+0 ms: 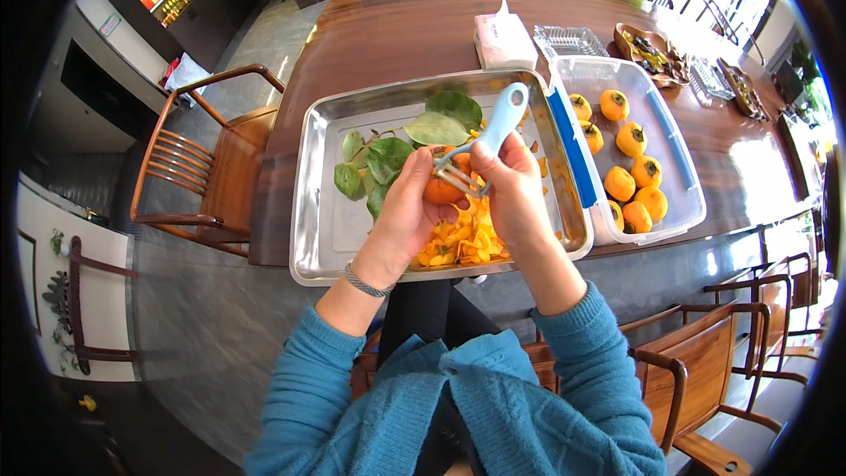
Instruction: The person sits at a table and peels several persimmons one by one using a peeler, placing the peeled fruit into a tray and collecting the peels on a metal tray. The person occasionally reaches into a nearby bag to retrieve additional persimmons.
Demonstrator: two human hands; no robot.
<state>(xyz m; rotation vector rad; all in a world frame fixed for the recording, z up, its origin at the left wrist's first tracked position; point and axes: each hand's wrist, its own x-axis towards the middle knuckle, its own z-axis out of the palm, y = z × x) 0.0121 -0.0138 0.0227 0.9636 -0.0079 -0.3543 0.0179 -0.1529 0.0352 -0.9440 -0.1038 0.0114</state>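
Observation:
My left hand [408, 201] is closed around an orange persimmon [441, 190], holding it over a stainless steel tray [314, 238]. In my right hand [517, 188] is a Y-shaped peeler with a pale blue handle [503, 120]. Its metal blade lies against or just over the fruit's upper right side; exact contact is hard to tell. Beneath my hands, a heap of orange peelings [472, 238] covers the near part of the tray. Green leaves on a twig [388, 157] lie in the tray's left and far part.
Right of the tray stands a clear plastic box [687, 211] with blue clips, holding several peeled persimmons [631, 139]. Behind are a tissue pack [505, 39], a clear plastic container [575, 41] and a wooden dish [651, 53]. A wooden armchair [225, 165] stands left of the table [396, 20].

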